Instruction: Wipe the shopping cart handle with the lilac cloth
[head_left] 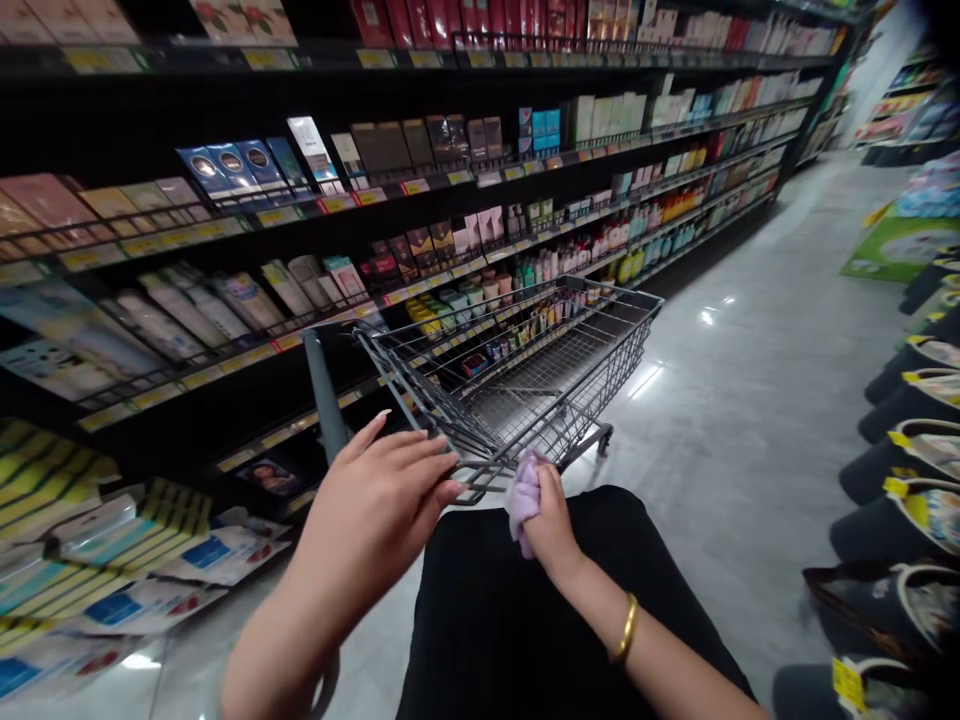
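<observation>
My left hand [394,480] is stretched out over the near end of a grey wire shopping cart [600,385], its fingers extended and slightly apart. Part of the cart's handle [325,400] passes behind this hand, and I cannot tell if the palm touches it. Bunched up in my right hand [555,520] is a lavender cloth [525,500], with the fingers wrapped round it. That hand is close to the cart's near corner, above my dark-clothed lap. The cart's basket shows only bare wire mesh.
Long black shelves [247,215] of boxed goods and bottles run along the left. Packaged goods with yellow-and-black stripes [97,540] are stacked at lower left. A row of dark buckets [892,520] lines the right. Shiny grey floor [742,400] stretches between.
</observation>
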